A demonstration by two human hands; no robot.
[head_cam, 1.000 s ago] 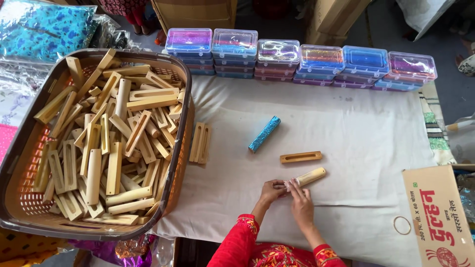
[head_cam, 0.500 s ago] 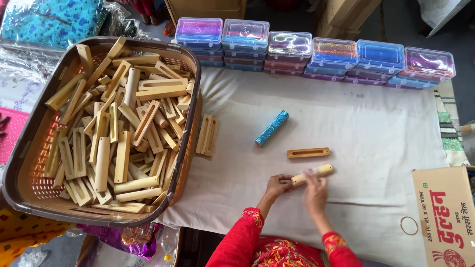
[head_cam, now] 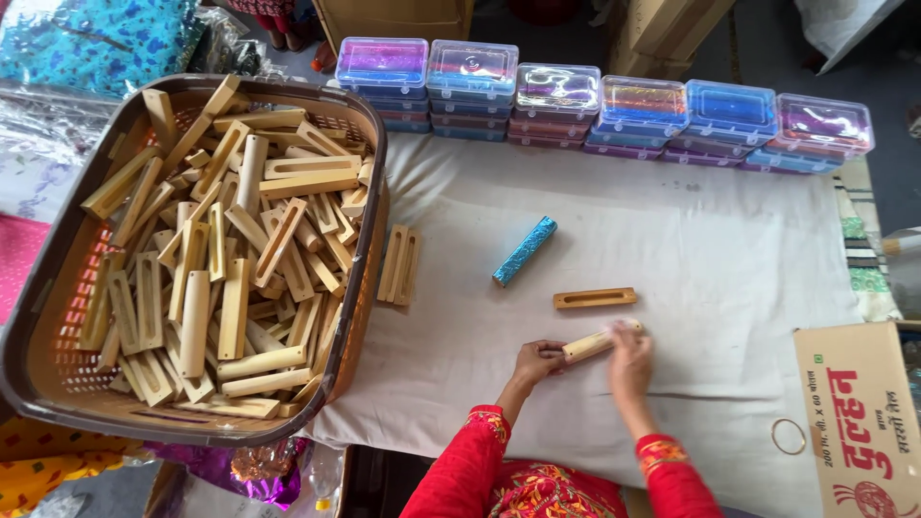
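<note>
Fingers of both the left hand (head_cam: 537,362) and right hand (head_cam: 628,353) are curled, grasping one wooden stick (head_cam: 597,341) on the white cloth (head_cam: 729,240).

We see pale tan wooden pieces (head_cam: 230,278) in a dark brown basket (head_cam: 357,317) and a glittery turquoise tube (head_cam: 525,250) on a white cloth (head_cam: 729,240). Our sleeves (head_cam: 460,470) are red with embroidered cuffs, and the lidded boxes (head_cam: 600,101) shimmer purple, blue and pink

- Left hand (head_cam: 537,362), low centre of the frame, fingers curled shut, knuckles up.
- Right hand (head_cam: 628,353) just right of it, palm down, fingers pointing up-frame.
- Both forearms in red sleeves enter from the bottom edge.
</note>
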